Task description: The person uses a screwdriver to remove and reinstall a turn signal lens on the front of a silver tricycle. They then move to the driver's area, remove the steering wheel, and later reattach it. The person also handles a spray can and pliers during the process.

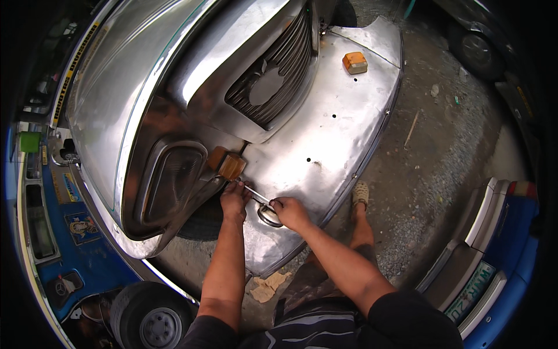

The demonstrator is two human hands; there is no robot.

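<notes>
Both hands are closed. One end of a thin pale rod is pinched in the L hand, the other in the R hand, btwn 3 and 4 o'clock of the L. The rod is aligned approx. 10 to 4 o'clock, over the bare metal apron; its exact type can't be made out.

The near amber lamp is seated at the apron's inner edge, at 12 o'clock of the L hand and v. close to the fingertips; contact can't be confirmed. A shiny ring is seen at 5 o'clock of the lamp, just under the R fingers; whether it's loose or set in the metal is unclear.

At 2 o'clock, well apart, the far amber lamp is rested on the apron, w/ small dark holes spaced btwn the two lamps. The grille is at 1 o'clock.

Step in hand, as judged: the rod is being handled or lined up beside the near lamp. For the next move, a steady L pinch and careful control of the rod's angle by the R would be called for, w/ the lamp kept unknocked.
</notes>
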